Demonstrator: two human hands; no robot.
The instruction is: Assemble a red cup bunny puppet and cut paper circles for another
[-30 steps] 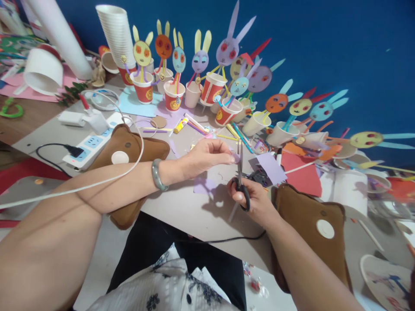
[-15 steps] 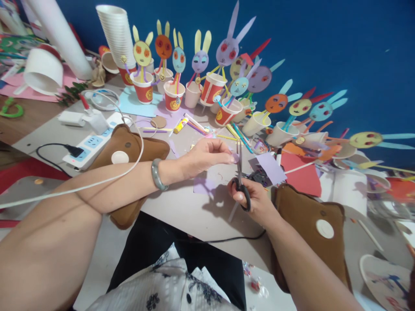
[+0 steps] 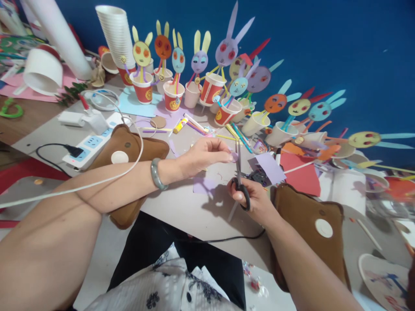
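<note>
My left hand [image 3: 207, 154], with a grey-green bangle on its wrist, pinches a small rounded piece of purple paper [image 3: 234, 157] between thumb and fingertips. Fingers of my right hand [image 3: 254, 199] are wrapped through the black handles of a pair of scissors [image 3: 240, 179]. The blades point up and stand slightly apart, right at the edge of the purple piece. On the table below the hands lies a flat purple paper square [image 3: 205, 185]. Another purple sheet [image 3: 269, 168] sits to the right of the blades, near a red sheet [image 3: 301, 173].
Paper cups holding rabbit-faced figures [image 3: 142, 90] line the back along a blue wall. A power strip [image 3: 92, 144] with plugged cables is at left. Brown cushion-like pouches lie under my left forearm [image 3: 129, 216] and beside my right [image 3: 308, 242]. A tall cup stack [image 3: 115, 39] stands behind.
Almost nothing differs. The small purple piece has turned slightly at the scissor blades, while both hands stay in nearly the same place.
</note>
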